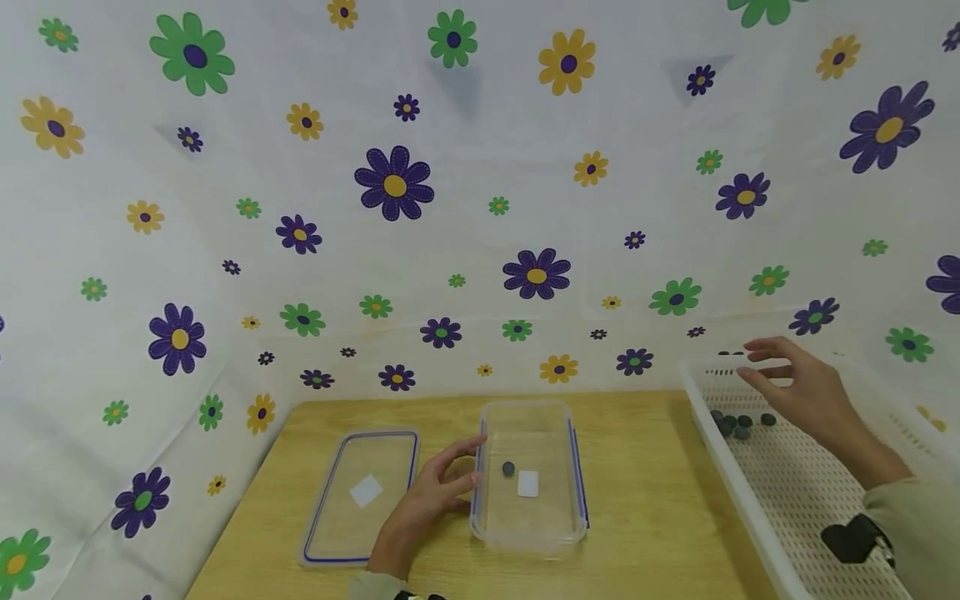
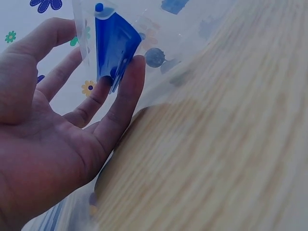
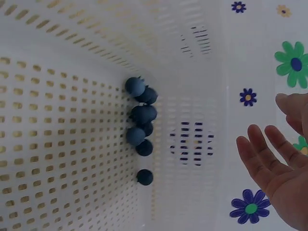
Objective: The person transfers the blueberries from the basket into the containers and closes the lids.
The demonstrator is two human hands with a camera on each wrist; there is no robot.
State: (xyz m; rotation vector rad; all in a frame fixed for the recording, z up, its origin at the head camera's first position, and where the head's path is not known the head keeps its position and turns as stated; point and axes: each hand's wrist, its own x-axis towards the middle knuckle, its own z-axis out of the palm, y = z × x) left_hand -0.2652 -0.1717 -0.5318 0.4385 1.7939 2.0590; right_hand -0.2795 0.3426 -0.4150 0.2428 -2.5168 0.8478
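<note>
My left hand [image 1: 431,496] is at the left side of a clear plastic container [image 1: 525,527], its fingertips touching the wall. In the left wrist view the fingers are by a blue latch [image 2: 113,45] on that side. One blueberry [image 1: 508,469] lies inside the container, near a white label [image 1: 528,483]. My right hand [image 1: 813,396] hangs above a white basket [image 1: 738,492], fingers apart, with nothing seen between them. Several blueberries [image 3: 143,114] are gathered along one wall of the basket, below that hand.
A clear lid [image 1: 337,533] with a blue seal and a white label lies left of the container on the wooden table [image 1: 630,467]. A white flower-patterned sheet [image 1: 480,225] hangs behind and at the sides. The basket's tall walls border the right side.
</note>
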